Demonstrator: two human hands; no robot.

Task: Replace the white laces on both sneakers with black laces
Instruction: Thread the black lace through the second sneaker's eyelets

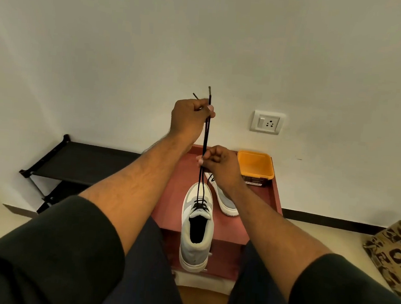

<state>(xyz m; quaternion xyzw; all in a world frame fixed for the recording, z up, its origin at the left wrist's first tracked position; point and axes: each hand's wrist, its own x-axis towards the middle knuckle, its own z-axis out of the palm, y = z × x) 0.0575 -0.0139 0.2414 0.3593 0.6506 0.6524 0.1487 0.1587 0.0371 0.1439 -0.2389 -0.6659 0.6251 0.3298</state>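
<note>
A white and grey sneaker [197, 229] stands on the red table [173, 198], heel toward me, with a black lace [205, 137] threaded through its eyelets. Both lace ends run straight up from the shoe. My left hand [189, 118] pinches the two ends high up, with their tips sticking out above my fingers. Lower down, my right hand [219, 164] pinches the same two strands together. The second sneaker [225, 200] lies behind and to the right, partly hidden by my right wrist, a bit of black lace showing on it.
An orange tub [256, 167] sits at the table's back right corner. A black shoe rack [72, 165] stands to the left against the wall. A printed paper bag [396, 254] lies on the floor at right. A wall socket [267, 122] is behind the table.
</note>
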